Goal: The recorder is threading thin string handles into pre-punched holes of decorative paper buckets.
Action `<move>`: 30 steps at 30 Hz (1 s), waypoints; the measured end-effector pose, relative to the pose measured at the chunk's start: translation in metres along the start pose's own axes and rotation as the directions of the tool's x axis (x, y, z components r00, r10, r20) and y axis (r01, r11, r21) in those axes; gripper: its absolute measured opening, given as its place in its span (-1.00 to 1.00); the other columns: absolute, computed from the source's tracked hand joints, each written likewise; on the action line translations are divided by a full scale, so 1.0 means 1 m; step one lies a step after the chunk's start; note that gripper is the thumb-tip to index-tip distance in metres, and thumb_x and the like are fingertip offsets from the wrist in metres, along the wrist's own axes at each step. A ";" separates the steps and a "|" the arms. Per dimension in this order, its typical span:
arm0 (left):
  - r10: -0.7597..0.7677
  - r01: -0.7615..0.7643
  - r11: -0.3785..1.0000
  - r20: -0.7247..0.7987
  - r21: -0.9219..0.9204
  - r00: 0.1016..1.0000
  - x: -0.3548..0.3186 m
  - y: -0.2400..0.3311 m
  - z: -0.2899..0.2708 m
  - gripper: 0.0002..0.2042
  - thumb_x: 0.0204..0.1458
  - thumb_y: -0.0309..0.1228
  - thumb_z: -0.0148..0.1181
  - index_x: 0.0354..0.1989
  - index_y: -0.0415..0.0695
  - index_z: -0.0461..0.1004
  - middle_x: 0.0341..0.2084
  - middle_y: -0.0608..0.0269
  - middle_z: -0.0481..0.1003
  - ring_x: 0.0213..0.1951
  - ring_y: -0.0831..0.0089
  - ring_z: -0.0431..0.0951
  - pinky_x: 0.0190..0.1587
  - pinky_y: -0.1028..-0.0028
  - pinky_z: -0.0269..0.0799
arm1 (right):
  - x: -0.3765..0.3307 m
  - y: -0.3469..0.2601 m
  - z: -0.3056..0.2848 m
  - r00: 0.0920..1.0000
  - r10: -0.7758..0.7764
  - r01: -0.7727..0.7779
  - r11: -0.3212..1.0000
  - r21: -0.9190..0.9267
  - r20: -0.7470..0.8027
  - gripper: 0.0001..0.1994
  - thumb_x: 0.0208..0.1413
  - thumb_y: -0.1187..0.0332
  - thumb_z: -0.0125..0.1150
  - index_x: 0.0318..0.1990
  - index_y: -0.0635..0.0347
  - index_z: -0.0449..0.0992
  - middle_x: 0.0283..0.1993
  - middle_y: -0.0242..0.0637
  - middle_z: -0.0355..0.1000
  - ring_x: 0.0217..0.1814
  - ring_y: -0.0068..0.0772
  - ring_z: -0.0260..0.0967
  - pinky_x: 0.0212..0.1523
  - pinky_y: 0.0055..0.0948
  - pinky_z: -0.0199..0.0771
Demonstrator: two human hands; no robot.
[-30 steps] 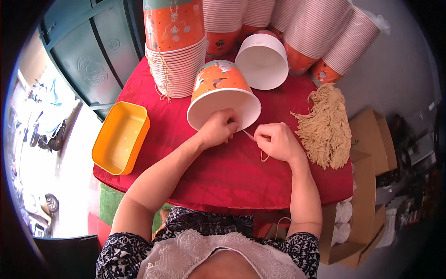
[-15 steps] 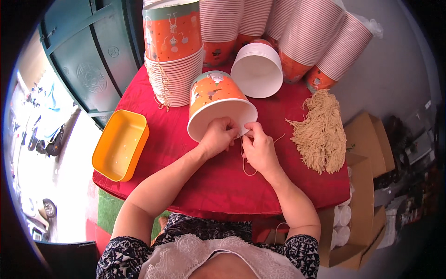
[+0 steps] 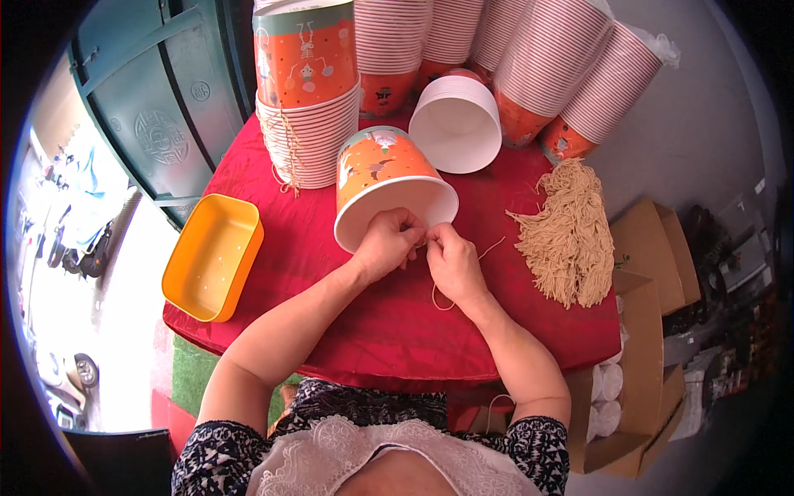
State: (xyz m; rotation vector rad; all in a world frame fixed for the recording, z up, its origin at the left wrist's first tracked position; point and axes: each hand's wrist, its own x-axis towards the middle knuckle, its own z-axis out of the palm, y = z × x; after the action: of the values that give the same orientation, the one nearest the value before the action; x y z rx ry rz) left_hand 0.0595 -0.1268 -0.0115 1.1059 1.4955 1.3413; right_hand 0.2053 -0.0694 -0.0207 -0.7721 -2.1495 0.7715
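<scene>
Orange paper bucket (image 3: 385,163), tipped, sits at the frame's centre on the red-covered desk (image 3: 372,339), mouth toward the lower edge. The right hand (image 3: 456,263) pinches beige string (image 3: 494,246) by its rim; the left hand (image 3: 385,245) curls there, its grasp too hidden to tell.

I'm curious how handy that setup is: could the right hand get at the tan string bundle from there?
Probably yes: only red cloth and a loose string end lie between the right hand and the tan string bundle, though the fingers are busy beside the orange cup.
</scene>
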 end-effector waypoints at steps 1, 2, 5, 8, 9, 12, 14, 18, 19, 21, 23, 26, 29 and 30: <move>0.000 0.000 1.000 -0.004 0.010 1.000 0.000 0.000 0.000 -0.88 0.13 -0.49 0.08 -0.30 -0.32 0.44 -0.57 0.21 0.47 -0.62 0.52 0.46 -0.67 0.54 0.37 | 0.001 0.001 -0.002 0.999 -0.032 0.033 0.999 -0.031 0.019 -0.86 0.10 0.55 0.07 -0.17 0.32 0.40 -0.42 0.06 0.49 -0.35 0.10 0.50 -0.34 -0.08 0.46; -0.001 0.001 1.000 -0.004 0.009 1.000 0.000 0.000 0.000 -0.88 0.13 -0.49 0.08 -0.30 -0.32 0.44 -0.57 0.21 0.47 -0.62 0.52 0.46 -0.67 0.54 0.37 | 0.001 0.001 -0.003 0.997 -0.063 0.066 0.996 -0.061 0.041 -0.89 0.11 0.55 0.05 -0.20 0.32 0.40 -0.38 0.10 0.50 -0.27 0.22 0.49 -0.28 0.01 0.47; 0.009 -0.009 1.000 -0.011 0.004 1.000 0.000 -0.001 -0.001 -0.88 0.13 -0.49 0.08 -0.31 -0.32 0.44 -0.59 0.21 0.47 -0.63 0.51 0.46 -0.69 0.52 0.36 | 0.000 0.000 -0.004 0.997 -0.026 0.032 0.996 -0.083 0.068 -0.89 0.11 0.55 0.03 -0.21 0.32 0.41 -0.37 0.11 0.50 -0.27 0.20 0.49 -0.29 0.00 0.47; -0.026 0.026 0.999 0.002 0.029 1.000 -0.001 0.000 -0.001 -0.86 0.16 -0.44 0.10 -0.34 -0.28 0.44 -0.60 0.25 0.45 -0.64 0.56 0.41 -0.66 0.55 0.31 | 0.001 -0.007 -0.006 0.993 0.081 -0.080 0.997 -0.015 0.084 -0.87 0.10 0.52 0.07 -0.19 0.31 0.41 -0.40 0.11 0.49 -0.32 0.16 0.50 -0.33 -0.02 0.47; -0.015 0.015 0.999 0.001 0.029 1.000 0.000 -0.002 -0.001 -0.87 0.15 -0.46 0.08 -0.34 -0.29 0.43 -0.61 0.23 0.45 -0.65 0.53 0.42 -0.68 0.53 0.33 | 0.000 -0.008 -0.004 0.993 0.081 -0.080 0.997 -0.016 0.084 -0.87 0.10 0.52 0.07 -0.19 0.31 0.41 -0.40 0.11 0.49 -0.32 0.16 0.50 -0.33 -0.02 0.47; 0.000 0.000 1.000 0.002 0.029 1.000 0.002 -0.005 -0.001 -0.88 0.14 -0.48 0.07 -0.33 -0.31 0.43 -0.62 0.20 0.46 -0.67 0.50 0.44 -0.70 0.50 0.35 | -0.001 -0.008 0.003 0.993 0.115 -0.117 0.992 0.052 0.033 -0.88 0.08 0.54 0.13 -0.21 0.31 0.43 -0.60 -0.09 0.43 -0.58 -0.20 0.45 -0.50 -0.25 0.40; 0.004 -0.005 0.999 0.006 0.031 1.000 0.002 -0.006 -0.001 -0.88 0.14 -0.48 0.07 -0.32 -0.31 0.43 -0.62 0.20 0.46 -0.67 0.50 0.44 -0.70 0.50 0.35 | -0.001 -0.006 0.005 0.996 0.090 -0.090 0.996 -0.012 0.016 -0.87 0.06 0.52 0.19 -0.22 0.29 0.44 -0.64 -0.13 0.40 -0.63 -0.24 0.41 -0.55 -0.26 0.36; 0.011 -0.011 0.999 0.012 0.031 1.000 0.002 -0.005 -0.001 -0.86 0.18 -0.45 0.05 -0.32 -0.31 0.43 -0.62 0.20 0.46 -0.67 0.50 0.44 -0.69 0.51 0.36 | 0.000 -0.001 0.007 0.999 0.039 -0.041 0.996 -0.079 -0.025 -0.89 0.06 0.51 0.22 -0.27 0.29 0.46 -0.63 -0.11 0.40 -0.62 -0.22 0.43 -0.56 -0.24 0.34; 0.007 -0.008 0.999 0.012 0.036 1.000 0.002 -0.005 0.000 -0.84 0.19 -0.43 0.04 -0.31 -0.31 0.43 -0.62 0.20 0.46 -0.67 0.50 0.44 -0.68 0.51 0.36 | 0.000 0.002 0.008 0.999 0.000 -0.004 0.996 -0.093 -0.045 -0.90 0.06 0.50 0.23 -0.29 0.29 0.46 -0.61 -0.10 0.42 -0.60 -0.20 0.44 -0.55 -0.25 0.36; 0.005 -0.005 0.999 0.007 0.034 1.000 0.000 -0.001 0.000 -0.82 0.21 -0.42 0.02 -0.31 -0.31 0.43 -0.62 0.20 0.45 -0.67 0.50 0.44 -0.68 0.51 0.36 | 0.000 0.006 0.010 0.997 -0.039 0.032 0.994 -0.108 -0.064 -0.91 0.06 0.50 0.23 -0.30 0.30 0.47 -0.58 -0.09 0.44 -0.58 -0.19 0.46 -0.54 -0.26 0.37; 0.003 -0.003 1.000 0.001 0.031 1.000 0.000 0.000 -0.001 -0.80 0.22 -0.40 0.00 -0.30 -0.31 0.43 -0.62 0.19 0.45 -0.67 0.50 0.44 -0.68 0.50 0.36 | 0.001 0.007 0.011 0.989 -0.117 0.106 0.987 -0.122 -0.086 -0.93 0.07 0.50 0.21 -0.32 0.32 0.50 -0.51 -0.05 0.48 -0.51 -0.15 0.50 -0.49 -0.29 0.43; -0.020 0.020 1.000 0.025 0.003 0.999 0.000 0.000 -0.004 -0.78 0.25 -0.38 -0.04 -0.28 -0.31 0.43 -0.61 0.19 0.46 -0.67 0.48 0.44 -0.68 0.50 0.36 | 0.002 0.007 0.010 0.994 -0.071 0.070 0.997 -0.019 -0.078 -0.93 0.09 0.51 0.18 -0.32 0.33 0.52 -0.46 -0.05 0.51 -0.46 -0.22 0.53 -0.43 -0.33 0.46; -0.015 0.015 0.999 0.014 0.028 1.000 -0.003 0.006 -0.004 -0.78 0.25 -0.40 -0.09 -0.23 -0.31 0.44 -0.58 0.19 0.46 -0.68 0.48 0.43 -0.70 0.51 0.35 | 0.003 0.005 0.007 0.999 0.037 -0.034 0.997 0.064 -0.037 -0.92 0.09 0.42 0.17 -0.35 0.24 0.53 -0.42 -0.03 0.51 -0.34 0.06 0.52 -0.37 -0.14 0.49; -0.021 0.020 0.998 0.016 0.054 1.000 -0.004 0.008 -0.005 -0.79 0.23 -0.43 -0.08 -0.25 -0.32 0.46 -0.56 0.16 0.48 -0.65 0.44 0.46 -0.65 0.45 0.39 | 0.003 0.007 0.007 0.999 0.038 -0.035 0.997 0.064 -0.039 -0.92 0.09 0.42 0.17 -0.35 0.24 0.53 -0.42 -0.03 0.51 -0.34 0.06 0.52 -0.37 -0.14 0.49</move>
State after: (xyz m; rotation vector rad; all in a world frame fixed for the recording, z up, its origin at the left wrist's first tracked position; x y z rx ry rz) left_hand 0.0566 -0.1321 -0.0031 1.1298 1.5350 1.2822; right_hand 0.2002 -0.0646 -0.0277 -0.7893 -2.0708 0.8318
